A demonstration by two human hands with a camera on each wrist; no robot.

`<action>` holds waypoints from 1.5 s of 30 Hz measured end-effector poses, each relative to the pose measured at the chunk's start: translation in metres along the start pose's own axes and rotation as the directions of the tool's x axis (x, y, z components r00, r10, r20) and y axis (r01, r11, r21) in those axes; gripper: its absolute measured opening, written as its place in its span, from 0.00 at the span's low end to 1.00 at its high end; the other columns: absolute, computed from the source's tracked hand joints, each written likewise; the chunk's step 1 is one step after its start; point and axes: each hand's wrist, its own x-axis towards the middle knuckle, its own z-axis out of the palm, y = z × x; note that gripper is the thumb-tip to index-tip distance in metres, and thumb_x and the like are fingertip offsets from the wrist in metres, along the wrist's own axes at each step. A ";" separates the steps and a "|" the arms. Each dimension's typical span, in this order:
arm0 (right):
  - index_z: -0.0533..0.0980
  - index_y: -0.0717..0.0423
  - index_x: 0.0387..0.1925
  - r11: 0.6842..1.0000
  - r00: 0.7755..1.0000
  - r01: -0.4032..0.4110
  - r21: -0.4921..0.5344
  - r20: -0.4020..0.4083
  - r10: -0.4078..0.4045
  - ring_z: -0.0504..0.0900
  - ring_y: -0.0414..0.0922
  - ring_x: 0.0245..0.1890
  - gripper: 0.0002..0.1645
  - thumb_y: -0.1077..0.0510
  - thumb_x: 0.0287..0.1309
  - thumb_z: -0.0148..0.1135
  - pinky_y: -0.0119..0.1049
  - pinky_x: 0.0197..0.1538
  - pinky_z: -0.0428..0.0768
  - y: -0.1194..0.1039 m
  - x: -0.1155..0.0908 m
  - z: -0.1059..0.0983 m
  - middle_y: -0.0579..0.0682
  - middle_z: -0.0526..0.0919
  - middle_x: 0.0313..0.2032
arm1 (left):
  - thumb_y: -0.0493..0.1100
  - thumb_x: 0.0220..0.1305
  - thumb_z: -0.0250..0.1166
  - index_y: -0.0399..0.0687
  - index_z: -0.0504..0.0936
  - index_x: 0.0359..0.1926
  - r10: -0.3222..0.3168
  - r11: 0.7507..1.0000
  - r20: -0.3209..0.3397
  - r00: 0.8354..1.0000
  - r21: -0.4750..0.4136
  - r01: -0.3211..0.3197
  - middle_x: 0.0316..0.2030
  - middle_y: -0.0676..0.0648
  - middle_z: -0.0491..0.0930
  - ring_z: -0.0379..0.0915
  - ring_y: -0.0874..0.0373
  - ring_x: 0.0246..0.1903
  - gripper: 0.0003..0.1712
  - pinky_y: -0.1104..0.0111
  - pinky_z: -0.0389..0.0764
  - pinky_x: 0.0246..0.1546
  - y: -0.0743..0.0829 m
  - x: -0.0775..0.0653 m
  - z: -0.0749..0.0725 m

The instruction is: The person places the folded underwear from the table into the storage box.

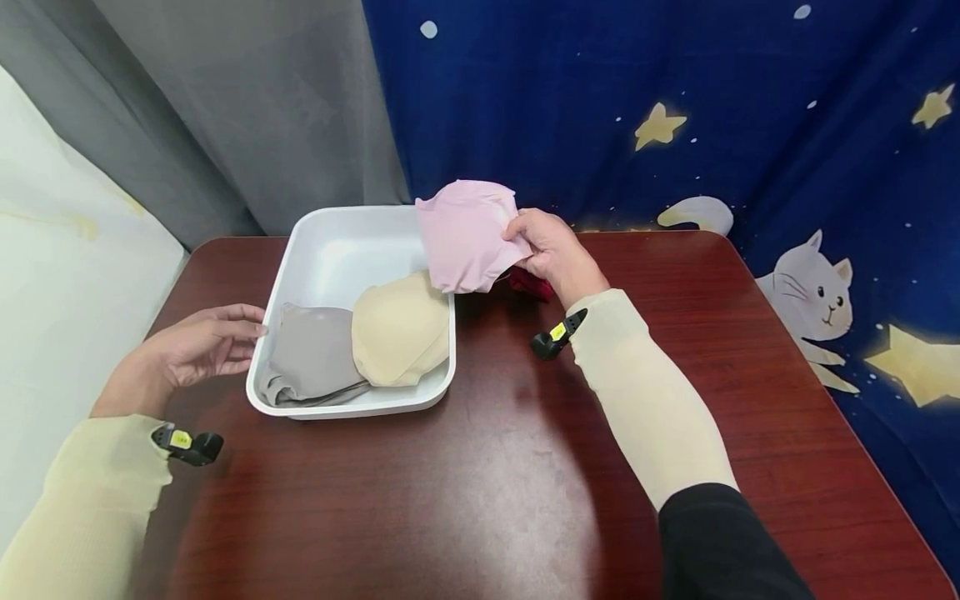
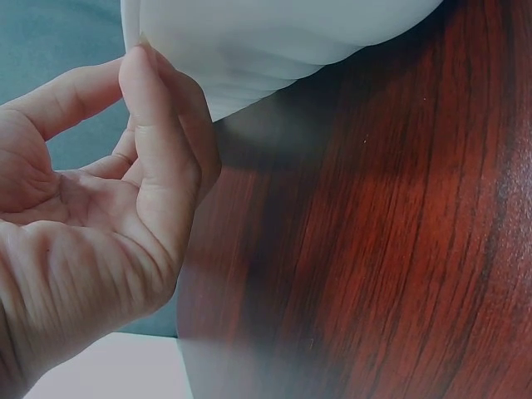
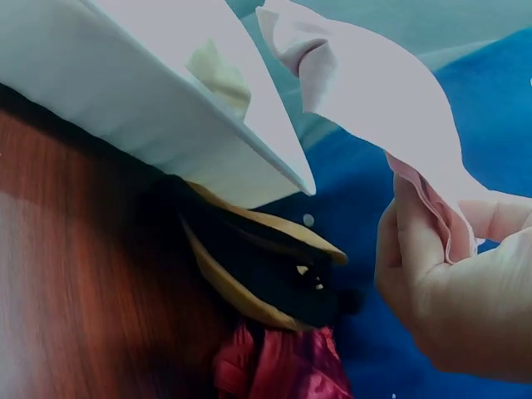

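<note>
My right hand (image 1: 551,250) pinches a folded pink cloth garment (image 1: 468,233) at its right edge, between thumb and fingers. The garment hangs over the back right corner of a white plastic bin (image 1: 345,218); its folded layers show in the right wrist view. Inside the bin lie a folded grey garment (image 1: 311,350) and a folded beige garment (image 1: 401,329), side by side toward the front. At the bin's left side, my left hand (image 1: 206,343) touches the outer rim with its fingertips, fingers fairly straight.
Behind the bin's right side, partly hidden by my right hand, are a shiny dark red cloth (image 3: 283,366) and a black thing with tan edging (image 3: 249,258). The reddish-brown wooden table (image 1: 487,517) ends at a grey curtain (image 1: 277,100) and a blue starry one (image 1: 555,100).
</note>
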 end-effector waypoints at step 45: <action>0.68 0.64 0.46 0.999 0.990 0.038 -0.033 -0.133 -0.042 0.75 0.49 0.41 0.23 0.80 0.45 0.50 0.50 0.56 0.79 0.045 0.033 0.096 0.55 0.74 0.41 | 0.34 0.70 0.56 0.47 0.71 0.50 -0.001 1.000 0.004 1.000 0.005 0.001 0.38 0.48 0.85 0.85 0.53 0.36 0.11 0.60 0.86 0.38 0.001 0.000 -0.001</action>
